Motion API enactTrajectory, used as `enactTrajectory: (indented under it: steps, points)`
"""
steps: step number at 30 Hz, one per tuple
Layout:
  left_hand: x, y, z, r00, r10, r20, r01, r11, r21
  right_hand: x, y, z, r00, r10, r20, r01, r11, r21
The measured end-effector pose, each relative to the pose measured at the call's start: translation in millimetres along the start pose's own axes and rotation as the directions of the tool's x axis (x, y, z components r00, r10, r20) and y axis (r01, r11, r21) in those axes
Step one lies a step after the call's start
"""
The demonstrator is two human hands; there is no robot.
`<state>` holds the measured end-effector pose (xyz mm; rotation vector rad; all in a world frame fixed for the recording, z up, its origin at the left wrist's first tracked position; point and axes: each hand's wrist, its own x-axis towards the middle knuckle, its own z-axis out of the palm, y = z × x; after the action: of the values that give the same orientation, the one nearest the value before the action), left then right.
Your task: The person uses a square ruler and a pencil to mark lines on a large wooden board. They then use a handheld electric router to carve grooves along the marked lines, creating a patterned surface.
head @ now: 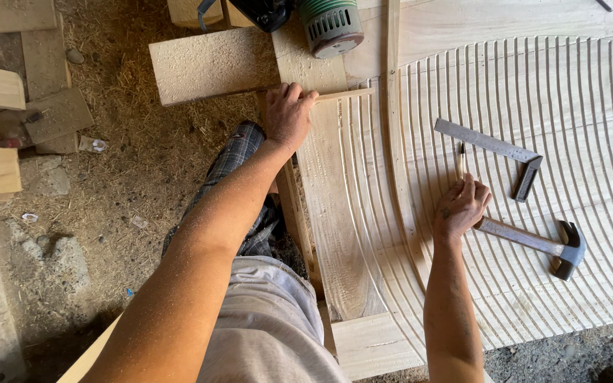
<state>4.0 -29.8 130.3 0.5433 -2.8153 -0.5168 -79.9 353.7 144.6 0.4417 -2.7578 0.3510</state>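
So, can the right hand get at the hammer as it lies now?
Probably yes: the right hand rests beside the hammer handle on the grooved panel, nothing lying between them, though it holds a pencil.

- The left hand [289,113] presses flat on a thin wooden strip [342,94] at the edge of the grooved wooden panel [569,106].
- The right hand [461,207] rests on the panel, fingers [467,186] pinching a pencil [461,159].
- A claw hammer [540,245] lies touching that hand.
- A metal try square [498,152] lies just beyond it.
- A green power tool [329,25] sits at the top.
- The floor [129,177] is covered in sawdust.
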Motion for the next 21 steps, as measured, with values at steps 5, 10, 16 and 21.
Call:
enactTrajectory:
  steps: [5, 10, 16, 21]
  points:
    - [0, -1, 6, 1.0, -0.006, 0.005, 0.006, 1.0, -0.013, -1, 6, 3, 1.0, -0.02, -0.014, 0.02, 1.0, 0.021]
    - [-2, -1, 10, 1.0, 0.009, -0.013, -0.009, 1.0, -0.027, -2, 9, 6, 1.0, -0.023, -0.008, 0.023, 1.0, 0.011]
    - [0, 1, 6, 1.0, 0.003, 0.01, -0.003, 1.0, -0.018, -2, 7, 6, 0.999, -0.037, -0.02, 0.037, 0.999, -0.002]
    - [1, 6, -5, 1.0, 0.001, 0.009, -0.001, 1.0, -0.022, 1, -1, -1, 0.999, -0.035, -0.019, 0.035, 0.999, -0.008]
